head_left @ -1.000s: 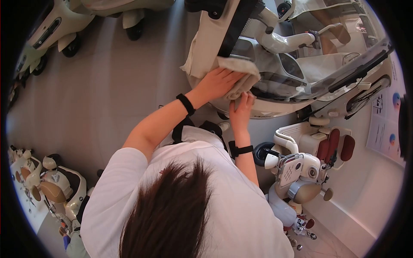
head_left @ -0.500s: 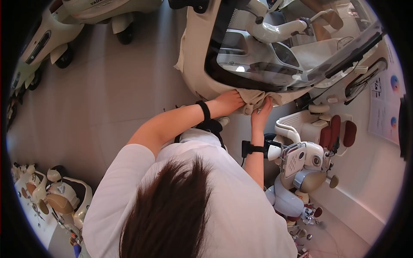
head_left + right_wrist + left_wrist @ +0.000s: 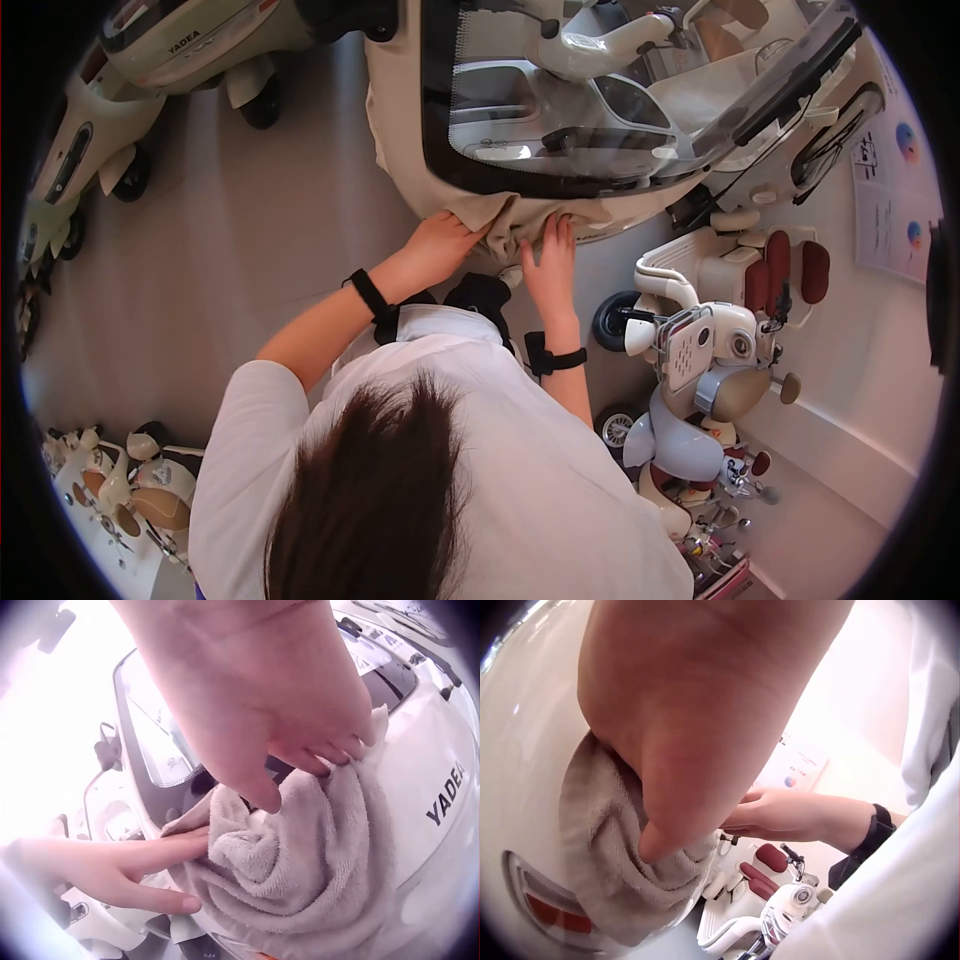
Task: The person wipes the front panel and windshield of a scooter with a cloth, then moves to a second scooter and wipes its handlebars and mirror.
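A beige terry towel (image 3: 500,228) lies bunched in folds against the cream front panel of a vehicle (image 3: 395,140), just below its dark-edged windshield (image 3: 440,165). My left hand (image 3: 432,255) presses the towel's left end; the right wrist view shows its fingers straight at the folds and the thumb (image 3: 176,901) held apart. My right hand (image 3: 553,272) rests on the towel's right part, fingers spread over it. Seen from the right wrist, those fingertips (image 3: 352,748) lie on the towel's upper edge. YADEA lettering (image 3: 448,793) shows on the panel beside the towel.
An orange-red light (image 3: 559,913) sits in the panel below the towel. To the right stands a white scooter with red seats (image 3: 740,280), near a wall with a poster (image 3: 885,220). More scooters line the left (image 3: 160,485) and the upper left (image 3: 190,55).
The towel has moved from the windshield's lower edge down onto the panel, first rightward, then back left. Both hands have travelled with it, and the left hand has come off the top of the towel to its left side.
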The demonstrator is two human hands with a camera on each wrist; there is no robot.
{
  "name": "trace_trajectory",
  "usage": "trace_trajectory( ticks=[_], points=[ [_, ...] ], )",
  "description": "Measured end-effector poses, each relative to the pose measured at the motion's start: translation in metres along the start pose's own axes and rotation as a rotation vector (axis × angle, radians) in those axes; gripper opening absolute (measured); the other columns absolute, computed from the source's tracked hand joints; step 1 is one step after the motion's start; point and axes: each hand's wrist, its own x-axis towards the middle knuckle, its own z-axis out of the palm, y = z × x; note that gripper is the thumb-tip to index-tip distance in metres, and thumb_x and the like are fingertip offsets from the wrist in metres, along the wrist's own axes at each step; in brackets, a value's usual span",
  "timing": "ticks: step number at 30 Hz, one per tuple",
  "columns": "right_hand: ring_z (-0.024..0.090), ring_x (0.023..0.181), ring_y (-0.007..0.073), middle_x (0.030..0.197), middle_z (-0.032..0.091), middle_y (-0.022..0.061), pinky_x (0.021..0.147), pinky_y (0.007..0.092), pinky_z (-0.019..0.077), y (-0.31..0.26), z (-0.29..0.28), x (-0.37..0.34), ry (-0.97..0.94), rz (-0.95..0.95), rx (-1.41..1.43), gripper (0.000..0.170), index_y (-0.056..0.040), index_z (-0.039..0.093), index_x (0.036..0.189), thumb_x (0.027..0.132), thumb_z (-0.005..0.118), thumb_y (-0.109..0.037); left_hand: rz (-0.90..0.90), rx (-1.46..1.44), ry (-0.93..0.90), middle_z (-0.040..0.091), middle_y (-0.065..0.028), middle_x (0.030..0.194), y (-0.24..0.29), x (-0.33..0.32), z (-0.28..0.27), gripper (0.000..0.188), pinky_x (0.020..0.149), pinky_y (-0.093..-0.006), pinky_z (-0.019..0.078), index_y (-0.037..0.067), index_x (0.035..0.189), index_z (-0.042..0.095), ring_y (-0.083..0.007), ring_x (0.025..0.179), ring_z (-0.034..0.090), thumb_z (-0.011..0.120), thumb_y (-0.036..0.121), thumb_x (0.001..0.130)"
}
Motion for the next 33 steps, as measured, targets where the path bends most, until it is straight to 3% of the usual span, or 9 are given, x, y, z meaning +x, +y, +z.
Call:
trace_trajectory(
  ticks=[3,5,9,14,19,21,26,29,33],
  points=[
    [0.037,0.143,0.0547,0.153,0.036,0.0397,0.118,0.0581,0.0336,0.005,-0.010,0.012,-0.029,-0.001,-0.154,0.077,0.0123,0.037,0.150,0.086,0.070,-0.016,-0.060,0.100,-0.054,0.070,-0.0147,0.102,0.010,0.003,-0.003,0.073,0.085,-0.0446,0.0530,0.004,0.148,0.051,-0.0336,0.096,0.067,0.077,0.014,0.080],
    [0.038,0.142,0.0549,0.153,0.035,0.0407,0.118,0.0571,0.0349,0.018,-0.011,0.022,0.018,0.015,-0.224,0.079,0.0145,0.035,0.149,0.085,0.070,-0.014,-0.122,0.091,-0.107,0.062,-0.0154,0.140,0.017,0.011,-0.002,0.078,0.107,-0.0392,0.0475,0.001,0.149,0.050,-0.0310,0.125,0.060,0.073,0.008,0.075],
    [0.044,0.137,0.0557,0.152,0.036,0.0418,0.115,0.0532,0.0406,0.081,0.006,0.046,0.128,0.106,-0.511,0.084,0.0189,0.031,0.149,0.082,0.070,-0.012,-0.139,-0.061,-0.196,0.059,-0.0154,0.146,0.023,0.040,0.006,0.079,0.109,-0.0393,0.0459,0.001,0.151,0.049,-0.0301,0.130,0.057,0.070,0.006,0.075],
    [0.047,0.135,0.0540,0.150,0.040,0.0404,0.112,0.0491,0.0455,0.121,-0.010,0.062,0.074,0.271,-0.457,0.084,0.0197,0.033,0.148,0.083,0.071,-0.018,0.037,-0.004,-0.078,0.056,-0.0153,0.150,0.023,0.075,0.051,0.077,0.115,-0.0394,0.0407,0.000,0.152,0.047,-0.0274,0.138,0.052,0.066,0.007,0.078],
    [0.048,0.134,0.0538,0.147,0.042,0.0401,0.110,0.0492,0.0468,0.079,-0.047,0.066,-0.104,0.354,-0.237,0.080,0.0176,0.039,0.144,0.084,0.072,-0.021,0.036,0.052,-0.128,0.057,-0.0160,0.147,0.026,0.084,0.067,0.074,0.114,-0.0391,0.0403,-0.002,0.150,0.049,-0.0288,0.134,0.054,0.065,0.011,0.079],
    [0.049,0.132,0.0544,0.146,0.044,0.0399,0.109,0.0506,0.0473,0.061,-0.036,0.058,-0.068,0.191,-0.198,0.075,0.0152,0.042,0.143,0.084,0.072,-0.023,0.056,0.113,-0.172,0.058,-0.0163,0.146,0.026,0.079,0.061,0.073,0.114,-0.0388,0.0410,-0.003,0.149,0.050,-0.0295,0.132,0.055,0.065,0.012,0.079],
    [0.044,0.132,0.0570,0.142,0.044,0.0417,0.114,0.0536,0.0406,0.004,-0.016,0.037,-0.018,0.049,-0.174,0.076,0.0177,0.045,0.137,0.081,0.075,-0.024,-0.073,0.115,-0.591,0.053,-0.0170,0.151,0.025,0.060,0.011,0.072,0.113,-0.0404,0.0399,-0.005,0.142,0.054,-0.0290,0.134,0.052,0.077,0.022,0.079],
    [0.040,0.133,0.0566,0.137,0.047,0.0411,0.117,0.0582,0.0325,-0.033,-0.020,0.037,-0.060,-0.031,-0.220,0.079,0.0224,0.046,0.133,0.080,0.077,-0.028,-0.066,0.205,-0.303,0.042,-0.0184,0.160,0.016,0.027,-0.017,0.079,0.114,-0.0451,0.0380,-0.005,0.142,0.054,-0.0282,0.142,0.045,0.083,0.028,0.076],
    [0.041,0.131,0.0578,0.138,0.047,0.0437,0.117,0.0640,0.0282,-0.045,-0.014,0.041,-0.147,-0.057,-0.405,0.083,0.0264,0.050,0.129,0.079,0.074,-0.035,-0.057,0.202,-0.330,0.034,-0.0184,0.165,0.010,0.015,-0.021,0.084,0.114,-0.0483,0.0370,-0.005,0.143,0.053,-0.0275,0.148,0.038,0.085,0.030,0.074]
  ],
)
